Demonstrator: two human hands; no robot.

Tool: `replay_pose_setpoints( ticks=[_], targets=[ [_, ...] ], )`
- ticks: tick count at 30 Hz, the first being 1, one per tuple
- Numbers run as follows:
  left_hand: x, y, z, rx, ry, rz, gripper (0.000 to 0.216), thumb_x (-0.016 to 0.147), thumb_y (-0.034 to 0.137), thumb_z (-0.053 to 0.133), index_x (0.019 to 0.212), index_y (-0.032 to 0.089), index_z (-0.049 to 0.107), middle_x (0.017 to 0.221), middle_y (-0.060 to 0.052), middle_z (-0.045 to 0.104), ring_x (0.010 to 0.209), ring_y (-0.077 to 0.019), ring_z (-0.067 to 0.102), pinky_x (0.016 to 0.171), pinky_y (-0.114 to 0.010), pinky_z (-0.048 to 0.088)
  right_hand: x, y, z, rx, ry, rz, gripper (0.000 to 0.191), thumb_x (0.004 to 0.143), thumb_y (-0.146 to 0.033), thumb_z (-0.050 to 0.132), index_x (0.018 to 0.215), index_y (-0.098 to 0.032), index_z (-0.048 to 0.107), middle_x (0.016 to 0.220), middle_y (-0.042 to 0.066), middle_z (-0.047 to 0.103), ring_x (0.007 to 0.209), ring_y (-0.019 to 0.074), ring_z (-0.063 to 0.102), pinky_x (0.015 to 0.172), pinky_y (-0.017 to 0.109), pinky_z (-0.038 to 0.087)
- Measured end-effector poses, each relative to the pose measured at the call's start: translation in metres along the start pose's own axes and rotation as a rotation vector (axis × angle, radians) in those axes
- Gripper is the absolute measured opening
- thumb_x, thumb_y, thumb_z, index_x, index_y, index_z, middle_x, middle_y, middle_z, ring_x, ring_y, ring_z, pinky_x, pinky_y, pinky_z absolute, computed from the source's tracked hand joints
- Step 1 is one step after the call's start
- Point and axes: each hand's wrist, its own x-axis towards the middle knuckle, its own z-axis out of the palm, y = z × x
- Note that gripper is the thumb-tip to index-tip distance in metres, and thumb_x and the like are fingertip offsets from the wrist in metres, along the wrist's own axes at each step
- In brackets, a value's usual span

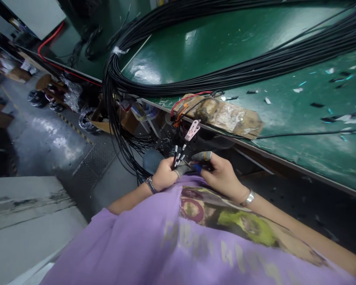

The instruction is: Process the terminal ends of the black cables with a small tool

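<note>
Several black cables with white-marked ends (pixel 178 157) stick up out of my left hand (pixel 166 173), whose fingers are wrapped round them. Close beside it, my right hand (pixel 221 173) is pinched, with coverings on the thumb and a finger. Its fingertips meet near the cable ends by the left thumb, and what they grip is too small to make out. A pink clothes peg (pixel 192 130) sits just beyond the hands, at the table edge. Long black cables (pixel 114 107) hang off the table in a thick bundle to the left of my hands.
A green table (pixel 172 59) carries the large cable coil (pixel 225 77) and scattered scraps. Taped brown cardboard (pixel 234 118) lies along its front edge, with red and orange wires beside it. Below stand a cardboard box (pixel 127 120) and a blue-grey round container (pixel 152 160). A stool (pixel 44 82) is farther left.
</note>
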Motion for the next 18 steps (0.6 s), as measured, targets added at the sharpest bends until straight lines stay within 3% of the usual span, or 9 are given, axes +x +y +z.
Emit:
replay_pose_setpoints(
  ticks=[3, 8, 11, 14, 18],
  targets=[
    [-0.001, 0.000, 0.000, -0.035, -0.036, -0.043, 0.039, 0.062, 0.048, 0.073, 0.069, 0.014, 0.053, 0.047, 0.006, 0.049, 0.036, -0.0041, 0.038, 0.037, -0.018, 0.029, 0.002, 0.003, 0.003, 0.153, 0.028, 0.131, 0.010, 0.072, -0.021, 0.058, 0.081, -0.023, 0.058, 0.076, 0.001, 0.067, 0.069, 0.0174, 0.061, 0.066, 0.031, 0.052],
    [-0.002, 0.002, 0.000, -0.078, -0.068, -0.035, 0.041, 0.062, 0.049, 0.073, 0.067, 0.013, 0.054, 0.050, 0.003, 0.053, 0.036, -0.0042, 0.041, 0.037, -0.018, 0.031, 0.004, 0.012, 0.002, 0.244, 0.100, 0.211, 0.015, 0.071, -0.031, 0.062, 0.083, -0.022, 0.058, 0.076, 0.002, 0.065, 0.070, 0.0176, 0.060, 0.067, 0.032, 0.052],
    [-0.001, 0.003, -0.001, -0.068, -0.060, -0.031, 0.037, 0.064, 0.045, 0.073, 0.064, 0.014, 0.051, 0.050, 0.003, 0.054, 0.036, -0.0043, 0.042, 0.037, -0.017, 0.031, 0.000, 0.009, -0.003, 0.114, 0.078, 0.066, 0.021, 0.073, -0.024, 0.057, 0.094, -0.023, 0.060, 0.084, 0.003, 0.066, 0.074, 0.0187, 0.061, 0.070, 0.033, 0.052],
    [0.000, 0.003, -0.003, -0.065, -0.084, -0.037, 0.032, 0.065, 0.039, 0.072, 0.065, 0.014, 0.051, 0.050, 0.003, 0.054, 0.036, -0.0045, 0.044, 0.037, -0.017, 0.032, -0.001, 0.003, -0.008, -0.090, -0.012, -0.171, 0.043, 0.068, -0.011, 0.052, 0.108, -0.024, 0.059, 0.099, 0.006, 0.066, 0.086, 0.0217, 0.061, 0.076, 0.037, 0.052],
    [0.001, 0.004, -0.004, -0.058, -0.123, -0.044, 0.028, 0.065, 0.034, 0.069, 0.063, 0.014, 0.050, 0.049, 0.003, 0.054, 0.035, -0.0042, 0.043, 0.036, -0.017, 0.032, 0.001, 0.003, -0.010, -0.255, -0.066, -0.358, 0.054, 0.063, -0.004, 0.047, 0.113, -0.023, 0.058, 0.092, 0.007, 0.065, 0.088, 0.0235, 0.059, 0.074, 0.039, 0.053]
  ],
)
